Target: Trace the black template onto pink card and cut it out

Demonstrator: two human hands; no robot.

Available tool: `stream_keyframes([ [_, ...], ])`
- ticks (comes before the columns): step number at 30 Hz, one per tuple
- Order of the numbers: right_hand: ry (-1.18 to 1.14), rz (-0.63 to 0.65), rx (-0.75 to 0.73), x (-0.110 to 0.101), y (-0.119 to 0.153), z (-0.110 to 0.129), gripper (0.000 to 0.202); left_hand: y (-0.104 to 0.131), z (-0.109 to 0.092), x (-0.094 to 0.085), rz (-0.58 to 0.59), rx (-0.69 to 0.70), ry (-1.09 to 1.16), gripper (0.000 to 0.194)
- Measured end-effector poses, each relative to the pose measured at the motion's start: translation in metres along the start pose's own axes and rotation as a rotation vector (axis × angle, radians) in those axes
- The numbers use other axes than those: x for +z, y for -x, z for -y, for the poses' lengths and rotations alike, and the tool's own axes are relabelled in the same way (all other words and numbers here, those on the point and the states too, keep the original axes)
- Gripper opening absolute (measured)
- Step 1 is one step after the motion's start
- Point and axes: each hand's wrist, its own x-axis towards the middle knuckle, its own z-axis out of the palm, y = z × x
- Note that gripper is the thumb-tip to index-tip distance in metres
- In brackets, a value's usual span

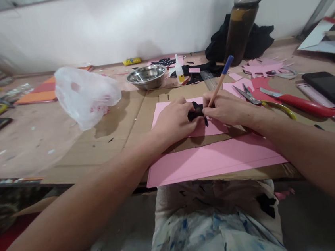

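A small black cut piece (195,112) lies on a pink sheet (163,112) at the middle of the table. My left hand (178,118) has its fingers bent round the left side of the black piece, pressing it to the sheet. In my right hand (221,106), closed in a pinch, is a thin wooden stick with a blue end (221,79); its blue end points up and its lower tip is hidden by the fingers. The right fingertips meet the black piece's right edge. Nearer to me is a larger pink sheet (213,158).
Scissors (250,96), a red-handled cutter (303,103) and a phone (333,90) lie at right. Behind are a metal bowl (147,77), a glue bottle (179,70) and a tall drink bottle (241,26). A plastic bag (85,94) sits left on cardboard (98,148).
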Motion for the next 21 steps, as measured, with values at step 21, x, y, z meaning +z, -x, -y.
stream_keyframes([
  [21,0.041,0.102,-0.047,-0.002,-0.003,-0.003,0.012,0.006,-0.005,0.012,-0.078,-0.003,-0.071,0.038],
])
